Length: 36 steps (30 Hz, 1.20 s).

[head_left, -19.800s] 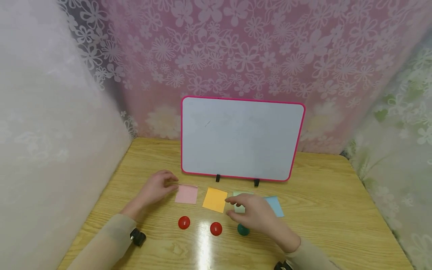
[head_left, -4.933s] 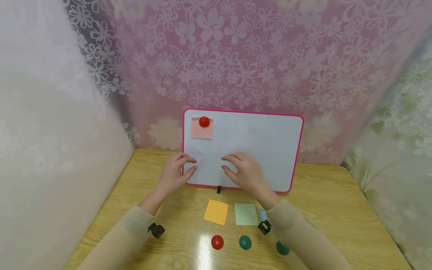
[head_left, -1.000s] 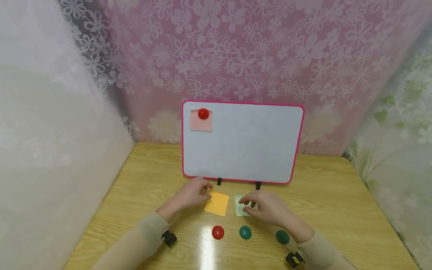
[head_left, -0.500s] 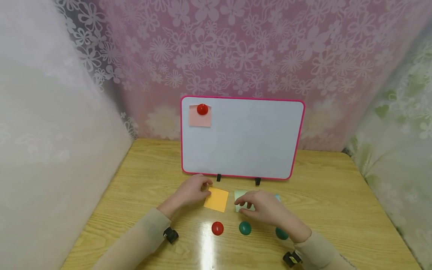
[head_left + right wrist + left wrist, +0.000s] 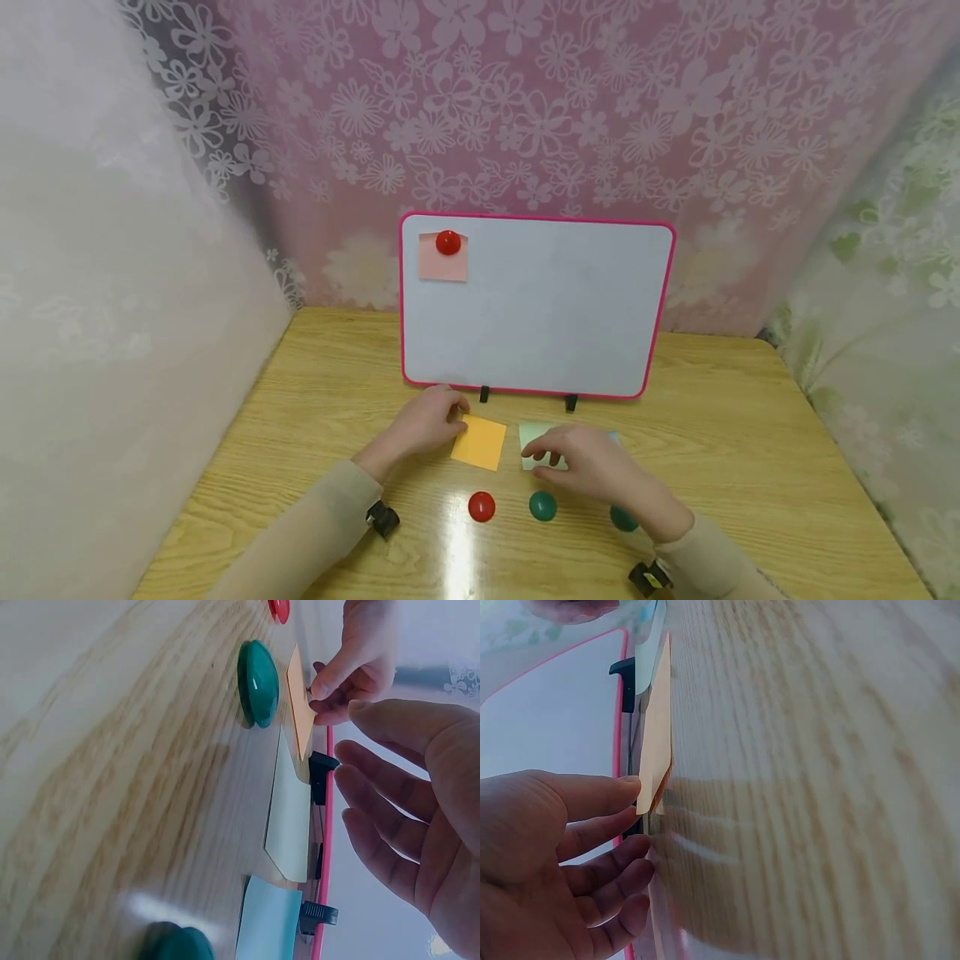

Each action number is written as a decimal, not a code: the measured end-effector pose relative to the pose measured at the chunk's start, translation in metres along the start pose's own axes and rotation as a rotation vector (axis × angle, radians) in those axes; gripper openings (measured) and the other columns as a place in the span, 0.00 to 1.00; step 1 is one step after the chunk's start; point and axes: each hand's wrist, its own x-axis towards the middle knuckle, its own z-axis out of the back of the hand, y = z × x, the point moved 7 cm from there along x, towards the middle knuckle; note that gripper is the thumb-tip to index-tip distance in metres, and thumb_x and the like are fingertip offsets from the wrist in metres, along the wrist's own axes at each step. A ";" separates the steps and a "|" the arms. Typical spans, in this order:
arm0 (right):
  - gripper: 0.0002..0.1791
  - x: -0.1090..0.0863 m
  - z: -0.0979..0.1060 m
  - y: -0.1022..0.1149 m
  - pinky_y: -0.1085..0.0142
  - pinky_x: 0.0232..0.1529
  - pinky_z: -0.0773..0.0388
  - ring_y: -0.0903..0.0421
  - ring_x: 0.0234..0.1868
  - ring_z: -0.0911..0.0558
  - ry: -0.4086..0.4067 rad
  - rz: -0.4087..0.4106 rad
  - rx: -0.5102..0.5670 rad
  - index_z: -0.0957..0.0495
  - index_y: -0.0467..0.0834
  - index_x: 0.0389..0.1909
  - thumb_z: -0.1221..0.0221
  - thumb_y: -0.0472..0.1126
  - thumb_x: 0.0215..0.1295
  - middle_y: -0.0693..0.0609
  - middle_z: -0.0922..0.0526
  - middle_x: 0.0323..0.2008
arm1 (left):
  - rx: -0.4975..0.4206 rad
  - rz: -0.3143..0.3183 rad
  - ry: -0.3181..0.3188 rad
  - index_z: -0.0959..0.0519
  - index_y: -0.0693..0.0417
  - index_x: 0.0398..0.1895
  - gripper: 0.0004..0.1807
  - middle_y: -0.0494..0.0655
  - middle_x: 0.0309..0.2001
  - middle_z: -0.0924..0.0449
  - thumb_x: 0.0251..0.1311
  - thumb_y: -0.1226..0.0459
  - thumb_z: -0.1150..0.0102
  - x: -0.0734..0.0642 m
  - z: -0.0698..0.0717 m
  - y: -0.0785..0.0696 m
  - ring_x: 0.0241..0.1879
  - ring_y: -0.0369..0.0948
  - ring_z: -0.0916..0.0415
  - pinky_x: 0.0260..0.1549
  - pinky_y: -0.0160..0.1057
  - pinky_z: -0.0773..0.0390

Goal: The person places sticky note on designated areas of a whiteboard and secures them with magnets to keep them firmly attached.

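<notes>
My left hand (image 5: 426,421) pinches the upper left corner of an orange sticky note (image 5: 480,442) between thumb and forefinger. In the left wrist view that corner of the orange note (image 5: 657,742) stands slightly raised off the table. My right hand (image 5: 588,462) hovers with loosely bent fingers over a pale green sticky note (image 5: 531,433), holding nothing; it partly covers that note and most of a blue one (image 5: 268,922). A pink sticky note (image 5: 442,268) hangs at the whiteboard's upper left under a red round magnet (image 5: 447,242).
The pink-framed whiteboard (image 5: 536,308) stands on black feet (image 5: 572,403) at the back of the wooden table (image 5: 750,467). Nearer me lie a red magnet (image 5: 482,507), a green magnet (image 5: 543,506) and a second green magnet (image 5: 623,518), partly behind my right forearm.
Since the earliest frame, the pink note and a red magnet have gone from the table onto the whiteboard. Both hands came down from the board; over the last second they have hardly moved.
</notes>
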 end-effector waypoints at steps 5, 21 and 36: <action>0.12 0.000 -0.004 -0.003 0.67 0.40 0.17 0.66 0.37 0.17 0.008 -0.031 0.001 0.10 0.47 0.52 0.28 0.42 0.69 0.58 0.09 0.45 | -0.005 0.015 -0.005 0.13 0.53 0.46 0.09 0.43 0.40 0.22 0.66 0.63 0.27 0.001 0.002 -0.003 0.39 0.41 0.28 0.43 0.44 0.23; 0.12 0.003 -0.008 0.009 0.70 0.36 0.21 0.67 0.35 0.18 0.033 -0.011 0.029 0.10 0.49 0.52 0.29 0.41 0.70 0.63 0.12 0.40 | -0.002 0.028 -0.003 0.14 0.53 0.44 0.05 0.42 0.38 0.22 0.67 0.65 0.29 0.001 -0.001 -0.002 0.39 0.41 0.28 0.43 0.44 0.23; 0.13 0.004 -0.014 0.019 0.70 0.35 0.21 0.66 0.34 0.18 0.024 0.000 0.042 0.11 0.49 0.52 0.30 0.40 0.69 0.61 0.12 0.41 | 0.016 0.055 -0.011 0.15 0.52 0.40 0.02 0.42 0.37 0.23 0.68 0.66 0.30 0.003 -0.002 -0.002 0.38 0.41 0.28 0.41 0.43 0.23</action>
